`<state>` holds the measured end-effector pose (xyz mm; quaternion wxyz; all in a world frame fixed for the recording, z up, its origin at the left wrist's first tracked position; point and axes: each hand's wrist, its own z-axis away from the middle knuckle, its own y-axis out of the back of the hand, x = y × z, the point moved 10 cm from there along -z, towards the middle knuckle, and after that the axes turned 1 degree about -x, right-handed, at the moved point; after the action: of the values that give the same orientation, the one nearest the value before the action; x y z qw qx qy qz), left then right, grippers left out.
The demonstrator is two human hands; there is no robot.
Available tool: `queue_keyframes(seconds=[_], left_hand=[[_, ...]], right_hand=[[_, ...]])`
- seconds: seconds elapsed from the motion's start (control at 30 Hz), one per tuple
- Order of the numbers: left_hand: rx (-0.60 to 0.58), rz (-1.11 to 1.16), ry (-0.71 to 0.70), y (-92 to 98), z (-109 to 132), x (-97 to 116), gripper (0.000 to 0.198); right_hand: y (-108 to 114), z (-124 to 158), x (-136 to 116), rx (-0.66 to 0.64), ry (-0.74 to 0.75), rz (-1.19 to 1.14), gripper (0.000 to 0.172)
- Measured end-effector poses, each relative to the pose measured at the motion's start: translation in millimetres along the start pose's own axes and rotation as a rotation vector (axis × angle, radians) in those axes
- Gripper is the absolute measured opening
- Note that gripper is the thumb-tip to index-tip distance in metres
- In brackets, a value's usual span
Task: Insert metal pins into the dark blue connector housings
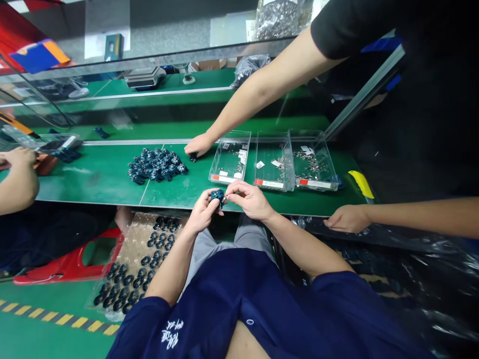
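white characters (pixel 172 340) on the navy shirt (pixel 292 309) and tray labels (pixel 273 184) are illegible.

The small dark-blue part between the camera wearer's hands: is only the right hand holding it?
No, the left hand grips the dark-blue part, with the right hand close beside it.

The pile (pixel 155 164) lies on the bench (pixel 172 194). Just right of the pile is a co-worker's hand (pixel 200 144); farther right, three bins (pixel 269 183) stand side by side with bits (pixel 312 162) in them. In front of the pile and to its right are the left hand (pixel 203 212) and right hand (pixel 249 199), a part (pixel 217 195) in the left one. In front of the pile, lower than the bench, is a tray (pixel 134 234) with rings (pixel 118 304) in it; a stool (pixel 63 267) is front-left. Left of the pile is a box (pixel 71 139), with another person's hand (pixel 18 158) farther left. Behind the pile sits a scale (pixel 142 77); behind-right, a bag (pixel 249 70).
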<state>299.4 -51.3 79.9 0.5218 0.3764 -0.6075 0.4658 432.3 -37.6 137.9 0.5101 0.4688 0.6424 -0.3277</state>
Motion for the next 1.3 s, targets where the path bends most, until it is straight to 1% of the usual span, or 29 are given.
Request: queue_keyframes(seconds=[0.07, 0.13, 0.23, 0.37, 0.47, 0.57, 0.63, 0.73, 0.8, 0.87, 0.93, 1.0, 1.03, 1.1, 1.13, 1.17, 1.2, 1.23, 1.27, 1.3], left_hand=[[-0.016, -0.018, 0.001, -4.4, 1, 1, 0.053], [-0.029, -0.051, 0.014, -7.7, 3, 0, 0.055], [-0.051, -0.09, 0.039, -11.5, 5, -1, 0.056], [-0.048, -0.082, 0.043, -12.0, 6, -4, 0.056], [-0.055, -0.093, 0.037, -12.7, 6, -4, 0.055], [-0.088, -0.162, 0.022, -15.2, 5, -1, 0.05], [-0.082, -0.242, 0.013, -13.4, 5, 1, 0.044], [-0.013, -0.383, -0.017, -5.3, 3, 5, 0.033], [0.011, -0.427, -0.044, -3.4, 1, 7, 0.029], [-0.001, -0.394, -0.045, -5.6, -2, 2, 0.026], [-0.019, -0.292, 0.006, -7.3, -5, -12, 0.025], [0.006, -0.16, 0.08, -3.3, -9, -31, 0.028], [0.034, -0.102, 0.109, 1.0, -11, -40, 0.03], [0.098, -0.032, 0.136, 12.0, -16, -52, 0.033], [0.123, -0.018, 0.136, 17.4, -18, -55, 0.034], [0.141, -0.013, 0.134, 22.0, -21, -56, 0.035], [0.15, -0.011, 0.133, 25.4, -23, -56, 0.035], [0.153, -0.011, 0.131, 27.6, -26, -54, 0.035], [0.149, -0.013, 0.13, 28.8, -28, -52, 0.036], [0.142, -0.015, 0.13, 29.2, -30, -49, 0.037]], right_hand=[[1, -2, -3, 0.002, 0.05, 0.038, 0.016], [0, -4, -2, -0.004, 0.068, 0.057, 0.014], [-3, -5, 2, -0.024, 0.065, 0.056, 0.013], [-6, -4, 6, -0.024, 0.041, 0.047, 0.014], [-4, -5, 5, -0.005, 0.057, 0.1, 0.013], [-1, -6, 6, 0.006, 0.067, 0.179, 0.011], [1, -7, 8, 0.007, 0.049, 0.218, 0.011], [0, -7, 11, 0.002, 0.015, 0.235, 0.012], [-2, -6, 13, -0.009, -0.009, 0.218, 0.013], [-2, -4, 19, -0.024, -0.049, 0.196, 0.015], [2, -3, 32, -0.055, -0.119, 0.167, 0.016], [18, -2, 49, -0.062, -0.206, 0.133, 0.018], [34, -3, 58, -0.026, -0.249, 0.124, 0.019], [78, -8, 72, 0.122, -0.312, 0.169, 0.021], [101, -14, 75, 0.198, -0.321, 0.236, 0.021], [120, -23, 75, 0.246, -0.312, 0.335, 0.02], [133, -37, 74, 0.255, -0.287, 0.459, 0.019], [140, -54, 72, 0.226, -0.256, 0.598, 0.018], [140, -74, 72, 0.165, -0.232, 0.744, 0.018], [135, -94, 76, 0.074, -0.228, 0.899, 0.018]])
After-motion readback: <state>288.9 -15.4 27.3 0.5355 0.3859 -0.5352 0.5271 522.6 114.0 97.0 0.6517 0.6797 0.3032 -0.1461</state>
